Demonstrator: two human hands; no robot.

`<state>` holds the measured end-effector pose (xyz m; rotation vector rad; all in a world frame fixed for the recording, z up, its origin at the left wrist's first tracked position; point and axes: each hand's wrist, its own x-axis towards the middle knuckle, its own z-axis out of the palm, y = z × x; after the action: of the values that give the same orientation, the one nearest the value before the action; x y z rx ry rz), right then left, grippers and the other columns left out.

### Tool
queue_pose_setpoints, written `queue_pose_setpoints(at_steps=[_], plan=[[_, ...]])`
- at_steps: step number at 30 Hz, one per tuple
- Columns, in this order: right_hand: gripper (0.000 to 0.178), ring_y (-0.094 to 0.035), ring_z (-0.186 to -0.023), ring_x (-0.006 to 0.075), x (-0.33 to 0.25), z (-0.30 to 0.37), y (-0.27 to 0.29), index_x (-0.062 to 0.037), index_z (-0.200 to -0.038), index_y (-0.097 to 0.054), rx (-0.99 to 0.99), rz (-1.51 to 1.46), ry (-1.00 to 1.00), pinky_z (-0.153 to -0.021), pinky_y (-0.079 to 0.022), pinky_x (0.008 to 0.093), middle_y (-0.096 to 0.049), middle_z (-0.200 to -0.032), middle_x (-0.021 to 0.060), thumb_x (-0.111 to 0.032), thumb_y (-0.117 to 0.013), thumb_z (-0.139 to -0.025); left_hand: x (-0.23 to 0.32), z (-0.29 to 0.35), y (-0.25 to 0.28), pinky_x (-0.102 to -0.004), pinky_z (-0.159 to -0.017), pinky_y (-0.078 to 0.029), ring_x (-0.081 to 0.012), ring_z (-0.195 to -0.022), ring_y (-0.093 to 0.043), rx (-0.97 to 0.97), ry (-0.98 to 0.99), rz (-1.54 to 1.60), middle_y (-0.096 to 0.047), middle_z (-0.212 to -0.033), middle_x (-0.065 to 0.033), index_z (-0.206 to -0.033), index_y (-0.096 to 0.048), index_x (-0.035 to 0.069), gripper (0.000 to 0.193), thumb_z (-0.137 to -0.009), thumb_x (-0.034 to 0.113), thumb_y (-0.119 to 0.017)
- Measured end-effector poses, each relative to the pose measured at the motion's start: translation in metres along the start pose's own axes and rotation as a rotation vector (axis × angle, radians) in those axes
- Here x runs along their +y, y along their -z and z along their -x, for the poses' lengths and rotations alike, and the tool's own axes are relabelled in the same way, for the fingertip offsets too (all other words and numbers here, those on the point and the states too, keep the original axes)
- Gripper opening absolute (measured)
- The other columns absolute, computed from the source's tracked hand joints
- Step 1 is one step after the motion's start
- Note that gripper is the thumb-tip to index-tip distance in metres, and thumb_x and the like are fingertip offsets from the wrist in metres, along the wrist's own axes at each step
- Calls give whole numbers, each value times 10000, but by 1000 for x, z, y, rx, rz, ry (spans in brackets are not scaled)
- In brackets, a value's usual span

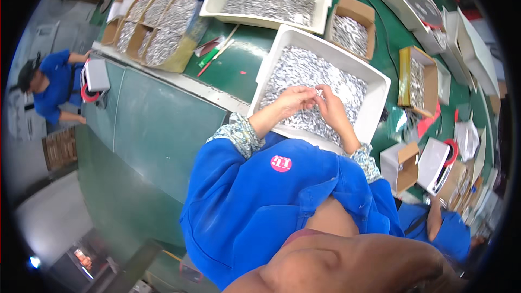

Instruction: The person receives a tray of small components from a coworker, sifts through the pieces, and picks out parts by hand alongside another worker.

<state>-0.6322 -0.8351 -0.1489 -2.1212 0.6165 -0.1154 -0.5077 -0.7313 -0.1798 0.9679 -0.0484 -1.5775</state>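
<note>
My left hand point(296, 101) and my right hand point(332, 110) meet over a white plastic tub point(374, 109) on the green table. The tub holds a thick layer of small silvery pieces point(296, 68). With thumb and fingers pinched together, both hands grip a small silvery piece point(319, 93) between them. It is too small for its exact shape to show. My wrists pass over the near side of the tub, and both hands are above the loose pieces.
Behind stands a second white tub point(325, 0) of silvery pieces. Divided cardboard boxes point(130, 57) are at left, and small cartons point(370, 21) at right. A green-handled tool point(209, 57) lies on the table. One co-worker point(51, 84) is far left, another point(448, 233) lower right.
</note>
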Motion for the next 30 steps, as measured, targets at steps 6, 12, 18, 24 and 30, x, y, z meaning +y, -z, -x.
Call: queue_pose_setpoints(at_steps=[6,12,18,24,30], plan=[[204,-590,-775,332,-9,2,0,-73,-1020,-477,10,-101,126,-632,-452,355,-594,-828,182,-147,-507,-832,-3,0,8,-180,-581,-444,-65,-675,-537,-34,11,11,-586,-762,-12,-868,-582,49,160,-821,202,-576],[258,-562,-654,200,-32,1,-10,-64,-1076,-482,-23,-117,158,-605,-431,276,-596,-796,114,-106,-517,-824,-8,17,13,-153,-526,-422,-60,-631,-512,-74,-46,209,-552,-742,5,-906,-559,40,143,-830,161,-561],[255,-401,-583,50,-34,-9,-17,-34,-1081,-490,-62,-455,8,-530,-328,179,-462,-678,-32,-77,-497,-831,49,60,37,-187,-550,-425,-70,-645,-498,-113,-288,410,-528,-759,-20,-941,-530,9,139,-844,108,-517],[168,-353,-532,25,-12,-7,-25,-40,-992,-542,-31,-387,-173,-472,-284,171,-415,-616,-50,-99,-470,-851,206,150,204,-175,-577,-417,-70,-645,-503,459,-944,312,-565,-771,-24,-900,-560,-3,112,-814,39,-501],[160,-346,-507,26,-13,-6,-38,-26,-959,-552,37,-312,-264,-453,-279,185,-415,-587,-49,-107,-465,-852,354,177,350,-206,-404,-405,-130,-521,-528,1057,-1176,344,-564,-653,-68,-765,-549,6,119,-781,106,-610]])
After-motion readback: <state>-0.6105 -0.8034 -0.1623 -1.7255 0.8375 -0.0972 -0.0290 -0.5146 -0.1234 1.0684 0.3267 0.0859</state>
